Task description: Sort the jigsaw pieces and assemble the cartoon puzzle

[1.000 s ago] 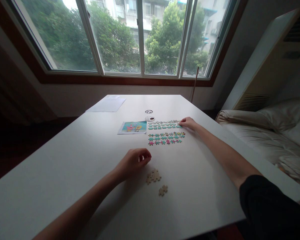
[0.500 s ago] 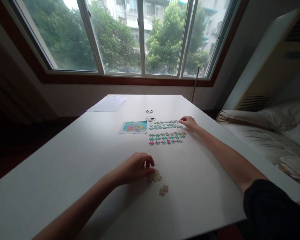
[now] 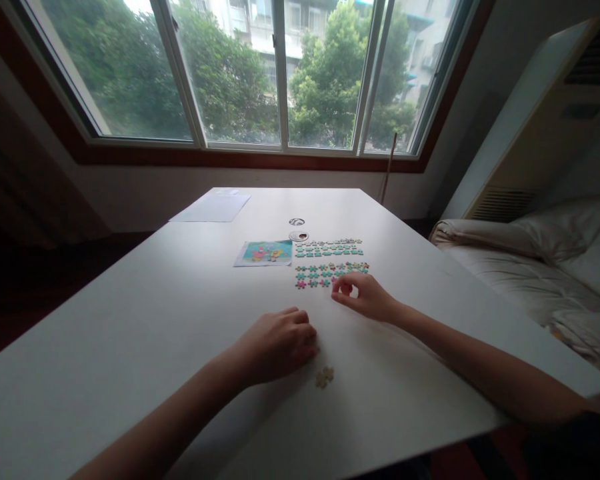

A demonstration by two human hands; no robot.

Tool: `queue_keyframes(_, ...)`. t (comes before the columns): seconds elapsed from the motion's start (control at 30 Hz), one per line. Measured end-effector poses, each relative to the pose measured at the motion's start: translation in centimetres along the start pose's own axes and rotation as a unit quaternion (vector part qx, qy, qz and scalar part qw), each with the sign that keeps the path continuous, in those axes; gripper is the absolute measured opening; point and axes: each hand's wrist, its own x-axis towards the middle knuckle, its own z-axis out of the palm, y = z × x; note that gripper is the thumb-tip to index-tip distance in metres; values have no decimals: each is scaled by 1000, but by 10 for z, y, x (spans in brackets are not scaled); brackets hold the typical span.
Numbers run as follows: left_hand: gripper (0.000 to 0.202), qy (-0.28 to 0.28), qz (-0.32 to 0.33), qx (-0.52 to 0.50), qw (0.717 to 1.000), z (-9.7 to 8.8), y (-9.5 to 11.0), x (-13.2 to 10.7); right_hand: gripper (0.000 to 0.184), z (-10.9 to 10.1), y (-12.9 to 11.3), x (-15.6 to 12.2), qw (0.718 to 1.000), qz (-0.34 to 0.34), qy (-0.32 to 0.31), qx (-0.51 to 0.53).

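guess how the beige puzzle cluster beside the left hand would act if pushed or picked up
The beige puzzle cluster looks small and thin, so it is probably light. Lying flat, it seems unlikely to roll or tip. The white table looks smooth, so a push might slide the cluster easily.

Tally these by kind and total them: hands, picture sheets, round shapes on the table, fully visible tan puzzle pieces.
Hands: 2, left hand and right hand
Picture sheet: 1
Round shapes: 2
Tan puzzle pieces: 2
Total: 7
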Motion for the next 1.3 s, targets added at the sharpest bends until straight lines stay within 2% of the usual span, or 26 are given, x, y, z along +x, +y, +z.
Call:
queue_keyframes(0.13,21,7,51,85,995,2,3,2,8,2,-6,-12,1000,-12,0,8)
queue_keyframes(0.23,22,20,55,102,993,4,1,3,8,3,-6,-14,1000,-9,1,14)
queue_keyframes(0.4,18,83,-23,-17,996,9,-6,4,9,8,-11,-16,999,-13,-5,35)
queue_keyframes(0.5,17,133,-68,-118,982,11,-10,6,9,11,-20,-20,999,-19,-21,45)
queue_keyframes(0.6,19,159,-81,-169,969,13,-11,8,13,15,-29,-22,998,-14,-28,61)
queue_keyframes(0.87,19,167,-81,-209,960,11,-6,12,14,20,-38,-22,993,37,-14,112)
queue_keyframes(1.13,22,185,-148,-269,934,5,-7,12,19,22,-28,-18,981,99,33,163)
queue_keyframes(1.3,23,181,-159,-292,926,5,-9,13,19,24,-27,-19,978,104,20,178)
